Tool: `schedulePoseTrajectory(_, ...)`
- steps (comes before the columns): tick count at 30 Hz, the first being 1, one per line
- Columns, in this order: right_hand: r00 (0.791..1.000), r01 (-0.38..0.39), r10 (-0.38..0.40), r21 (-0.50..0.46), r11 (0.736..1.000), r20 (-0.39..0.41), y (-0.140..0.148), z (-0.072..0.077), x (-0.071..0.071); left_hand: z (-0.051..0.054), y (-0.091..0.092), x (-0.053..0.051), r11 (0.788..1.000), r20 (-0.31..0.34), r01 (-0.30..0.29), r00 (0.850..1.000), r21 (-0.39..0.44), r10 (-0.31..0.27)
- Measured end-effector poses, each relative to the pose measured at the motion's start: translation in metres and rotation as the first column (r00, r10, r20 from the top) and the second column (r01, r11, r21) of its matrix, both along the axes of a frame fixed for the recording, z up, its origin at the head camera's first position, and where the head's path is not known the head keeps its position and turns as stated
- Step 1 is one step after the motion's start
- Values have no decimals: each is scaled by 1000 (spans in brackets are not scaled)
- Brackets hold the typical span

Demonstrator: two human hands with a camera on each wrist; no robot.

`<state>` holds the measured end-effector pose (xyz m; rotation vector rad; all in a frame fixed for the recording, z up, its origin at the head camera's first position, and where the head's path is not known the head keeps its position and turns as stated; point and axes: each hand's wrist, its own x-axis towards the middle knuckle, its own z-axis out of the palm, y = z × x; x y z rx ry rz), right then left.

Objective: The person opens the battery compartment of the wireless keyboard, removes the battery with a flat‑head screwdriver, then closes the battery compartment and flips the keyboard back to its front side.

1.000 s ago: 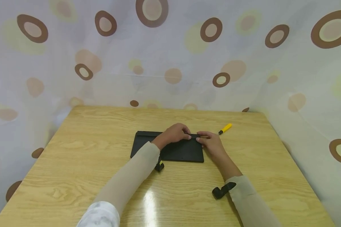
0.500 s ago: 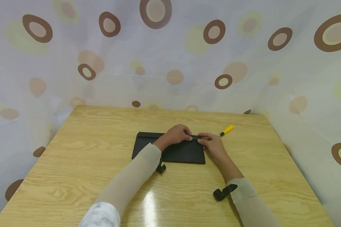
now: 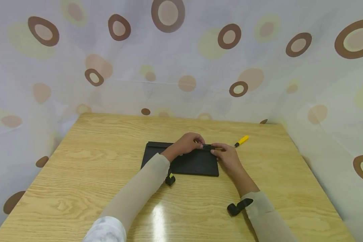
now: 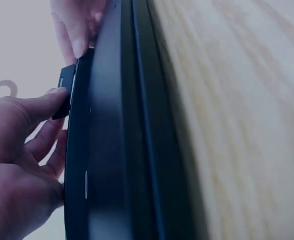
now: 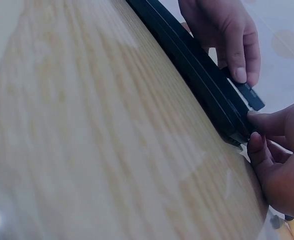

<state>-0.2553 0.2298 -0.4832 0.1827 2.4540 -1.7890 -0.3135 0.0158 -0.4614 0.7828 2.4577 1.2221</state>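
A flat black rectangular device (image 3: 196, 164) with a raised bar along its far edge lies on the wooden table; its exact kind is not clear. My left hand (image 3: 186, 143) reaches across it and pinches a small black rectangular piece (image 4: 64, 90) between thumb and fingers. The piece sticks up past the device's far edge, near the right corner; whether it is fully separate I cannot tell. My right hand (image 3: 228, 158) holds that far right corner, thumb and fingertips gripping the edge. In the right wrist view the small piece (image 5: 249, 95) stands just beside the right fingertips.
A screwdriver (image 3: 242, 140) with a yellow handle and black collar lies on the table (image 3: 93, 168) just beyond the right hand. Patterned cloth (image 3: 169, 60) hangs behind and along both sides of the table. Black wrist cameras (image 3: 240, 206) are strapped to both forearms.
The left fingers have moved slightly left with the small black piece, and more of it shows between the two hands. The right hand stays at the corner. The head view has shifted slightly.
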Motion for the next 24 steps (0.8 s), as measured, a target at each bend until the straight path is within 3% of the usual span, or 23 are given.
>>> schedulePoseTrajectory(5,1000,1,-1,-20,1000,24,-1,1,-1,5,-14,-5,997,-34,-57,998,49,59)
schedulePoseTrajectory(9,1000,-9,10,-29,1000,18,0,2,-2,10,-32,-13,995,-24,-86,996,45,87)
schedulePoseTrajectory(19,1000,-7,8,-16,1000,3,-1,3,-2,5,-77,-38,986,-42,-144,989,-89,141)
schedulePoseTrajectory(24,1000,5,-5,-38,999,10,-2,1,-2,5,-94,-42,979,-35,-155,988,-129,152)
